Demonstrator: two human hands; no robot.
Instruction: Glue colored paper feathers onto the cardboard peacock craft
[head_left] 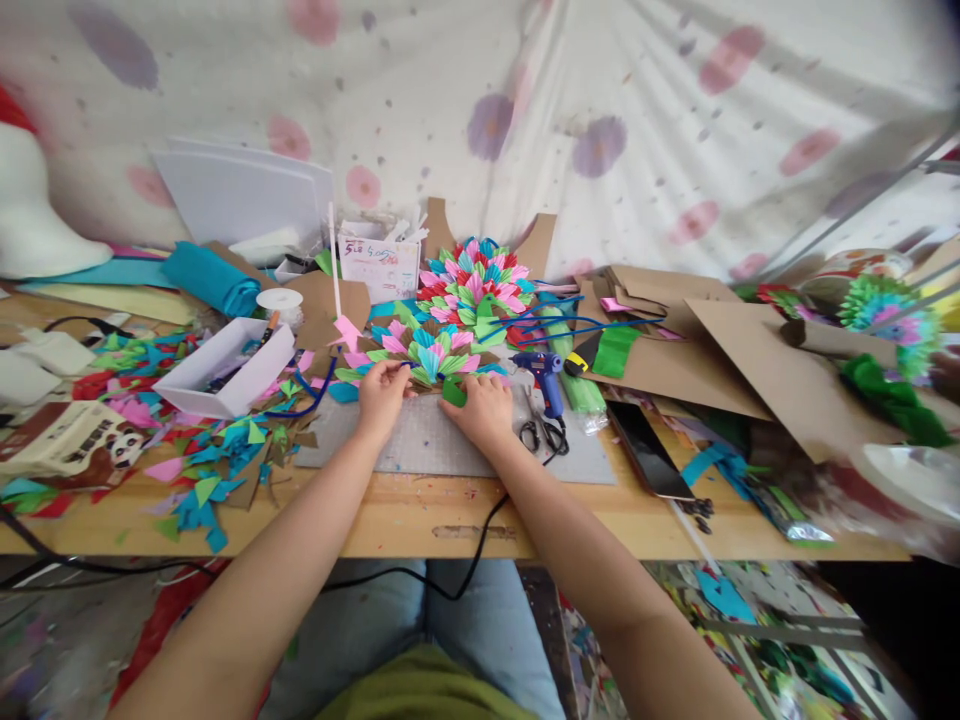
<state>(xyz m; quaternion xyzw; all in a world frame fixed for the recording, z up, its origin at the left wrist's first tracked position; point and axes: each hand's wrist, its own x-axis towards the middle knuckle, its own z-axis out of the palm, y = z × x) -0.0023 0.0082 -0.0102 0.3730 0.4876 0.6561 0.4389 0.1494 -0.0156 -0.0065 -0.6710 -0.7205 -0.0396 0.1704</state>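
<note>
My left hand (384, 400) is closed in a pinch at the lower edge of a crepe-paper petal piece (429, 352). What lies between its fingertips is too small to make out. My right hand (486, 407) is closed at the same edge, a small green paper piece (453, 391) showing at its thumb and fingers. Pleated petals in pink, green and blue cover the piece, with brown showing among them. Behind it stands a fuller, rounded petal piece (480, 285) with red petals too. Both hands are over a grey mat (420, 445).
A blue glue gun (550, 380) with a black cord, scissors (531, 425) and a phone (649, 449) lie to the right. Cardboard sheets (757, 350) are stacked beyond. At left are a white tray (225, 370), paper scraps (225, 450) and a ribbon spool (280, 302).
</note>
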